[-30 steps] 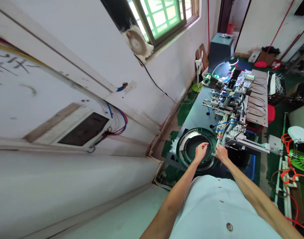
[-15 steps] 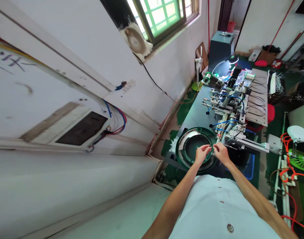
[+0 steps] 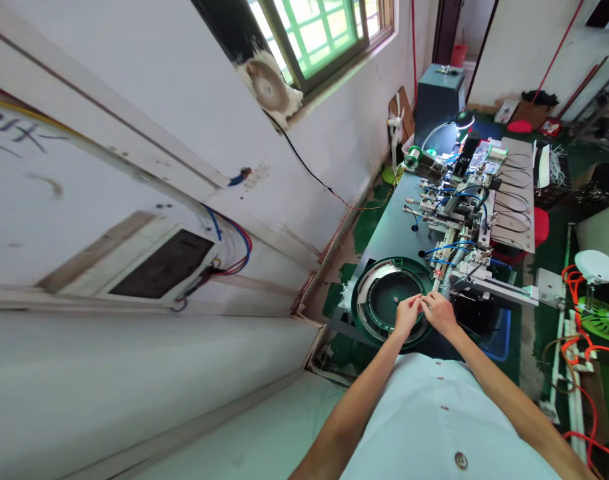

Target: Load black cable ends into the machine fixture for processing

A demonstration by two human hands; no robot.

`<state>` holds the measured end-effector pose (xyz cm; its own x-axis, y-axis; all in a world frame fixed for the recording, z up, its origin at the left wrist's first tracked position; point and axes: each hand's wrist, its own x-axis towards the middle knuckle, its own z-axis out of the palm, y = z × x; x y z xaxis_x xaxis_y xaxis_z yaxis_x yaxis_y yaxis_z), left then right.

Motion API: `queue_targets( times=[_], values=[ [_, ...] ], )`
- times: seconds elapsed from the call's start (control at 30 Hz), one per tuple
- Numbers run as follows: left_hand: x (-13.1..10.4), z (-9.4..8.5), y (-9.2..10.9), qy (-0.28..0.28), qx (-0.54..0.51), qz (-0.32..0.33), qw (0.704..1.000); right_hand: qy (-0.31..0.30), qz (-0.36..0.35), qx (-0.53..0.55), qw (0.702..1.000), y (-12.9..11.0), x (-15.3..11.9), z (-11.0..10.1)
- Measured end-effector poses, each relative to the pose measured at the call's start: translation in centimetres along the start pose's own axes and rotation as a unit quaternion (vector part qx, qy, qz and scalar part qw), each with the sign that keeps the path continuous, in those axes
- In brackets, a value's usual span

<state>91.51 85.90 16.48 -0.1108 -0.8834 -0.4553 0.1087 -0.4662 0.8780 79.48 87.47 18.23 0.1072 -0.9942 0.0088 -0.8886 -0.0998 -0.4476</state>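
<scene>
Over the right side of a round green feeder bowl [image 3: 367, 293], my left hand [image 3: 408, 315] has its fingers pinched together. My right hand [image 3: 438, 312] is pinched too, and its fingertips meet those of the left. Whatever is between the fingers is too small to make out. Just beyond my hands, a metal feed track [image 3: 440, 267] runs from the bowl into an assembly machine [image 3: 464, 207] with blue air tubes and metal slides.
The machine stands on a grey table [image 3: 387, 233] near the white wall [image 3: 329, 167]. A lit lamp [image 3: 464, 120] and a wire spool [image 3: 413, 159] are at its far end. On the right are a blue crate [image 3: 505, 337], a white round dish [image 3: 596, 267] and orange hoses [image 3: 587, 350].
My hands have come closer together, so the fingertips now meet. The left has moved slightly right and the right slightly left, both a little nearer to me.
</scene>
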Motion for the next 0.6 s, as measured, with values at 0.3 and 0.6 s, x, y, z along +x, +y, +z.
queue_targets(
  times=[0.3, 0.6],
  values=[
    [2.0, -1.0, 1.0, 0.0, 0.213, 0.067, 0.975, -0.013, 0.074, -0.012, 0.997, 3.0, 0.3, 0.9],
    [9.7, -5.8, 4.1, 0.09, 0.429, 0.163, 0.884, -0.019, 0.106, -0.003, 0.994, 6.7, -0.1, 1.9]
  ],
)
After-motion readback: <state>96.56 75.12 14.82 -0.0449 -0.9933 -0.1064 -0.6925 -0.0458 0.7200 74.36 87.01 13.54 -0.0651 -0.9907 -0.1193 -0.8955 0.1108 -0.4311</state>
